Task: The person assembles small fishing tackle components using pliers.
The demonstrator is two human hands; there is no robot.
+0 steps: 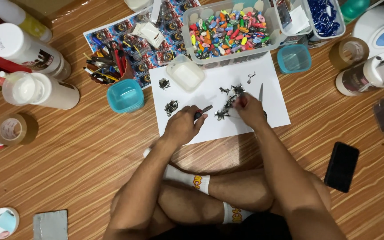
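Observation:
I sit cross-legged over a white paper sheet (263,71) on a wooden floor. My left hand (182,126) grips small pliers (202,111) with a dark red handle, jaws pointing right. My right hand (250,110) pinches a string of small dark metal pieces (228,103) that lies between the two hands. More small dark clusters (171,106) lie on the sheet to the left, and one (164,83) sits higher up. A slim blade-like tool (260,92) rests just right of my right hand.
Behind the sheet stands a clear bin of colourful small pieces (227,31), a clear lidded box (184,73), two blue tubs (125,95) (294,58), a pen cup (105,64) and bottles (41,89). Tape rolls (16,129) (347,52) and a black phone (342,166) lie around.

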